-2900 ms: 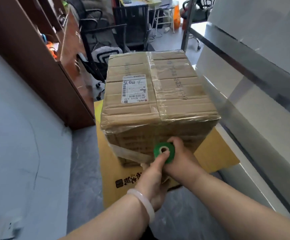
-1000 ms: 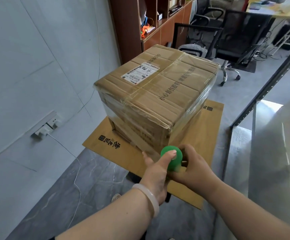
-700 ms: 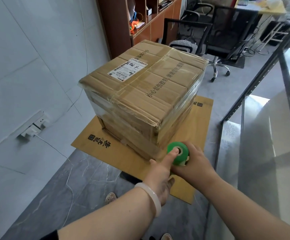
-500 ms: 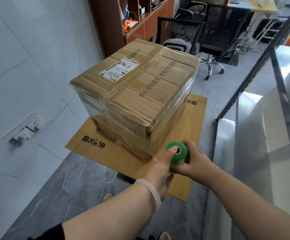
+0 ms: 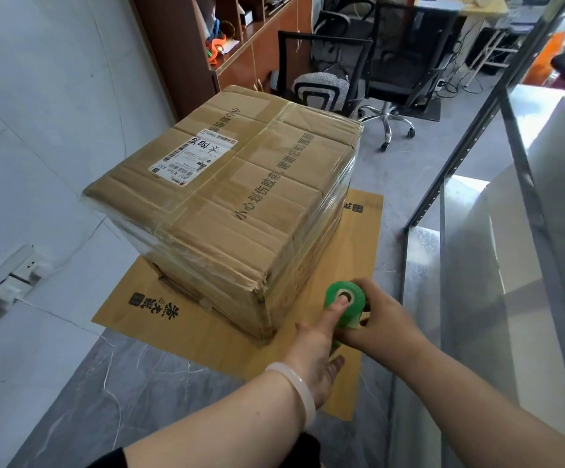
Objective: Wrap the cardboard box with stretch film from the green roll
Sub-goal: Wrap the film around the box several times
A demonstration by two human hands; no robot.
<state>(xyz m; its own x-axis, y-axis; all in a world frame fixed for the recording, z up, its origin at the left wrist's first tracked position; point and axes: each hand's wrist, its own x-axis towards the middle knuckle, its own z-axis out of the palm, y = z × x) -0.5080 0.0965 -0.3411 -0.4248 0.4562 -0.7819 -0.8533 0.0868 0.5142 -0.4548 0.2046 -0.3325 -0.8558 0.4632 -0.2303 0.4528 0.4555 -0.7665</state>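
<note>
Cardboard box (image 5: 227, 204) sits on a flat cardboard sheet (image 5: 358, 244) on the grey floor (image 5: 105, 400), shipping label (image 5: 193, 157) up. Clear stretch film already shines across the sides and over the top edges, so we judge several passes are on.

Green roll (image 5: 344, 304) is low, just beside the box's near right corner, off the floor. Our left hand (image 5: 314, 352) has a finger pushed into the roll's core as an axle, the other fingers loose. Our right hand (image 5: 380, 319) is closed round the roll's outer side. The film run from roll to box can't be made out here.

Risks from here, as we judge them:
- Tension drops at the corner: film goes slack and wrinkles or bunches low on the side.
- Right hand clamps too hard: roll stops turning, film necks down or tears.
- Finger slips out of the core: roll drops.
- Pull too hard sideways: box slides on the sheet.
- Metal rack post (image 5: 470, 136) and the glass panel (image 5: 477, 298) on our right sit near; the aisle looks tight for walking the roll down that side.
</note>
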